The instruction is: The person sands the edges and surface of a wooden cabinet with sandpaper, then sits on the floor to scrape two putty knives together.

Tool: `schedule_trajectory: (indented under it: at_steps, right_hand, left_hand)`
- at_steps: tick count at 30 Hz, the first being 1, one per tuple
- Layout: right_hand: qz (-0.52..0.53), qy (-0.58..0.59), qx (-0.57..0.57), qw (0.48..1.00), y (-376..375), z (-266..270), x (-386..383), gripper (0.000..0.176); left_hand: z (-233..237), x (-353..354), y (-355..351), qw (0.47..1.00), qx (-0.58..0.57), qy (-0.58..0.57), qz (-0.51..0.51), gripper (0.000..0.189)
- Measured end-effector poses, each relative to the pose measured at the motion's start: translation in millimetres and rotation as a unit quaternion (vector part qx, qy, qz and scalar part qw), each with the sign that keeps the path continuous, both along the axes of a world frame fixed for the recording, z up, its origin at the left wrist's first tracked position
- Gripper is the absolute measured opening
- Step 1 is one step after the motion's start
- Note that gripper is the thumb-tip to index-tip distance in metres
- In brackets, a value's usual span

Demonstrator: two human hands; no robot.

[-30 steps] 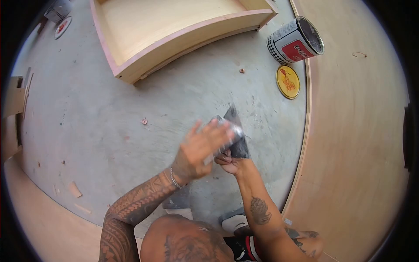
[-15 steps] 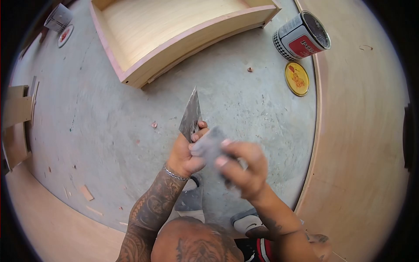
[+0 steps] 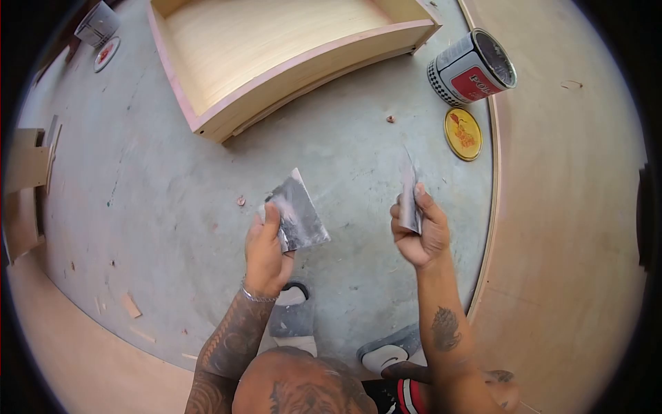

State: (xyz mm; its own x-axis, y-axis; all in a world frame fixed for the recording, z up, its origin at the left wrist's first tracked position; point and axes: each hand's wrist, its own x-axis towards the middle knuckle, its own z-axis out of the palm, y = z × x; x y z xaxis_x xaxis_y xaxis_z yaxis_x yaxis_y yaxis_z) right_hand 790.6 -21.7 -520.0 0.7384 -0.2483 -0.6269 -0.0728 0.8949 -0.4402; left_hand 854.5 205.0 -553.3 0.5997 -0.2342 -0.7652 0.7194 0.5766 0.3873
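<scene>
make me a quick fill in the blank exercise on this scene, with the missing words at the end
1. The left hand grips a grey blade, the right hand grips another blade, and a chain bracelet circles the ____ wrist.
2. The lettered panel on the nearer can is ____.
3. The round lid beside that can is mostly ____ under reddish smears.

Missing words: left; red; yellow

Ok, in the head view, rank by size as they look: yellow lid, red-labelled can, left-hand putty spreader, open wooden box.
1. Open wooden box
2. Red-labelled can
3. Putty spreader in the left hand
4. Yellow lid
Being nearer the camera, the spreader may only look larger than the lid.
</scene>
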Motion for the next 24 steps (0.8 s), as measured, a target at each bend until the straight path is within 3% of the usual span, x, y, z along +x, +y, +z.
schedule_trajectory:
  at_steps: [1, 2, 3, 4, 5, 6, 7, 8, 9, 10, 11, 12, 13, 14, 15, 16, 17, 21, 24]
  right_hand:
    - [-0.001, 0.0, -0.005, 1.0, -3.3, -17.1, -4.7, 0.018]
    - [0.051, -0.114, 0.168, 0.978, -5.8, -32.0, -8.1, 0.017]
    - [0.101, -0.22, 0.332, 0.912, -6.3, -37.4, -10.5, 0.018]
    - [0.039, -0.136, 0.343, 0.929, 4.6, -30.2, -11.7, 0.021]
    - [0.039, -0.134, 0.34, 0.93, 21.0, -25.9, -6.5, 0.021]
    - [-0.013, 0.027, 0.237, 0.971, 40.8, -23.0, 0.0, 0.022]
    - [-0.062, 0.186, 0.126, 0.972, 50.6, -21.4, 2.2, 0.022]
    - [0.057, 0.07, 0.218, 0.972, 47.9, -20.7, -11.9, 0.024]
    - [0.174, -0.049, 0.304, 0.935, 45.6, -22.6, -26.7, 0.025]
    - [0.204, -0.001, 0.22, 0.954, 47.7, -28.2, -29.0, 0.029]
    - [0.201, -0.007, 0.221, 0.954, 49.4, -27.0, -28.0, 0.029]
    - [0.162, 0.024, 0.153, 0.975, 49.1, -25.3, -27.1, 0.03]
    - [0.122, 0.057, 0.082, 0.987, 46.4, -24.6, -26.4, 0.031]
    - [0.093, 0.007, 0.048, 0.995, 36.3, -29.4, -28.3, 0.031]
    - [0.086, 0.011, 0.049, 0.995, 33.7, -25.9, -24.9, 0.031]
    - [-0.004, 0.072, -0.048, 0.996, 29.2, -19.2, -15.8, 0.032]
    - [-0.095, 0.131, -0.142, 0.976, 25.9, -14.8, -11.8, 0.033]
    - [-0.14, 0.039, -0.226, 0.963, 32.3, -30.7, -15.0, 0.033]
    - [-0.079, 0.045, -0.199, 0.976, 53.0, -28.4, -15.3, 0.03]
  left_hand:
    - [-16.7, -9.1, 4.8, 0.981, 0.118, -0.156, -0.018, 0.026]
    - [-25.8, -18.8, 7.2, 0.923, 0.231, -0.305, -0.034, 0.029]
    - [5.7, -24.2, 0.4, 0.883, 0.354, -0.298, -0.078, 0.029]
    - [0.3, -20.2, 1.8, 0.791, 0.286, -0.531, -0.103, 0.034]
    - [-5.0, -13.7, 2.6, 0.645, 0.201, -0.728, -0.12, 0.04]
    - [13.5, -3.5, 0.2, 0.535, 0.203, -0.794, -0.205, 0.049]
    - [12.9, 1.9, -10.4, 0.535, 0.203, -0.794, -0.204, 0.049]
    - [11.2, 6.3, -25.5, 0.518, 0.272, -0.781, -0.217, 0.04]
    - [7.4, 13.6, -35.8, 0.497, 0.339, -0.765, -0.23, 0.031]
    - [-4.5, 30.5, -37.5, 0.566, 0.388, -0.662, -0.3, 0.028]
    - [-13.7, 47.7, -34.8, 0.621, 0.429, -0.546, -0.363, 0.026]
    - [-8.0, 57.4, -28.8, 0.619, 0.431, -0.547, -0.364, 0.026]
    - [2.3, 65.7, -22.8, 0.715, 0.393, -0.482, -0.318, 0.025]
    - [7.5, 68.3, -19.3, 0.799, 0.346, -0.409, -0.272, 0.025]
    - [7.7, 61.6, -16.5, 0.799, 0.343, -0.407, -0.279, 0.025]
    - [9.2, 51.5, -12.8, 0.923, 0.142, -0.302, -0.192, 0.028]
    - [11.1, 40.4, -9.7, 0.978, -0.068, -0.173, -0.093, 0.032]
    - [-2.1, -20.7, -12.2, 0.977, -0.194, -0.058, -0.072, 0.041]
    - [-0.1, -47.1, -33.1, 0.966, -0.172, -0.17, -0.086, 0.044]
